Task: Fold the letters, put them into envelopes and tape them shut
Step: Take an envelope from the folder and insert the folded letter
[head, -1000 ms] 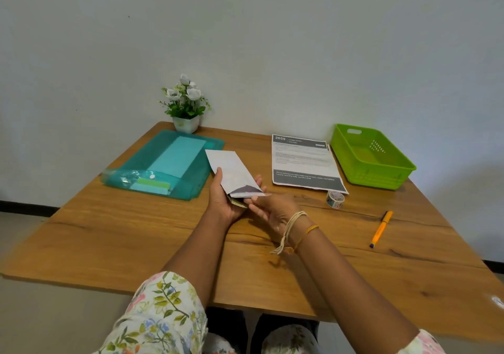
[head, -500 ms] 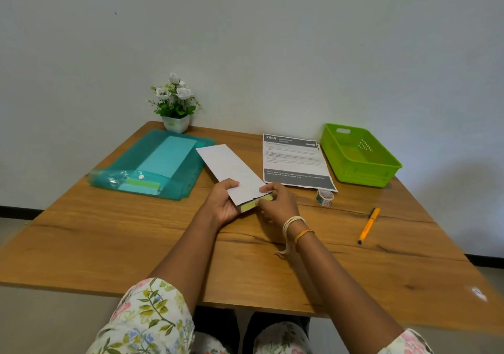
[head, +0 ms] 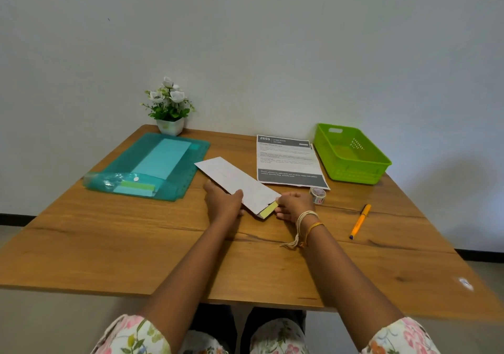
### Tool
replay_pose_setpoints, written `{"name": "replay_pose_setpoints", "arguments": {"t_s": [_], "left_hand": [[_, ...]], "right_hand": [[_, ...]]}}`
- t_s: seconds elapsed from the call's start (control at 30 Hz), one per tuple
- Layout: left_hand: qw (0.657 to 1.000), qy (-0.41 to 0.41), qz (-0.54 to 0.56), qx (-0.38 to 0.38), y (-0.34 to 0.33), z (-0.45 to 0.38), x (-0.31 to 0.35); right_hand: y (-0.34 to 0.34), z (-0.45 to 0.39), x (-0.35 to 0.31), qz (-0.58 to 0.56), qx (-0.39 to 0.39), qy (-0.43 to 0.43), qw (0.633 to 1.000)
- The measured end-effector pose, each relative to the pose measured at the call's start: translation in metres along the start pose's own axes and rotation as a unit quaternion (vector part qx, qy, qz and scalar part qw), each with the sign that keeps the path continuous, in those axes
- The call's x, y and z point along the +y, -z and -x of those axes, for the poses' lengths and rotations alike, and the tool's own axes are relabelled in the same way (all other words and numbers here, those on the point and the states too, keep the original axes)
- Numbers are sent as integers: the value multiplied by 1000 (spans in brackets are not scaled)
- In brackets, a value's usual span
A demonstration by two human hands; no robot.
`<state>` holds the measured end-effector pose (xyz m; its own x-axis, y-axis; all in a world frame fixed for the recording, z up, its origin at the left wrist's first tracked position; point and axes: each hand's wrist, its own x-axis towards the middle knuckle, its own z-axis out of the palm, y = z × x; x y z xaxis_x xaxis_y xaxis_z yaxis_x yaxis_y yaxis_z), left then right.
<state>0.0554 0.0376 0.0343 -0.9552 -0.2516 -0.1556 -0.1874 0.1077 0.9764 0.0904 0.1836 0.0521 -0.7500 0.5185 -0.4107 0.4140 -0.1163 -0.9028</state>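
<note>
A long white envelope [head: 234,181] lies slanted on the wooden table [head: 136,244], its open end toward me with a yellow-green flap strip [head: 268,209] showing. My left hand [head: 222,203] holds the envelope's near left edge, thumb on top. My right hand [head: 293,206] pinches the flap end at the envelope's mouth. A printed letter [head: 287,160] lies flat behind the envelope. A small roll of tape [head: 318,195] stands just right of my right hand.
A teal plastic folder [head: 180,181] holding pale blue envelopes lies at the left. A green basket [head: 351,154] sits at the back right. An orange pen [head: 360,221] lies to the right. A small potted plant [head: 169,108] stands by the wall.
The envelope has come down from a raised tilt to lie on the table. The dark folded letter end seen at its mouth is gone from sight; my right hand moved to the flap.
</note>
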Motion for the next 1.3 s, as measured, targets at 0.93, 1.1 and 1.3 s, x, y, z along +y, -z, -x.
{"name": "replay_pose_setpoints", "arguments": {"t_s": [0.93,1.1,1.3], "left_hand": [[806,-421,-383,-160,2,14,-36],[803,-422,-390,-155,2,14,-39],[812,-402,-392,-158,2,13,-42]], "right_hand": [[3,-4,33,387,22,368,845],[17,5,48,436,-27,434,788],[30,-5,48,466,-23,435,770]]}}
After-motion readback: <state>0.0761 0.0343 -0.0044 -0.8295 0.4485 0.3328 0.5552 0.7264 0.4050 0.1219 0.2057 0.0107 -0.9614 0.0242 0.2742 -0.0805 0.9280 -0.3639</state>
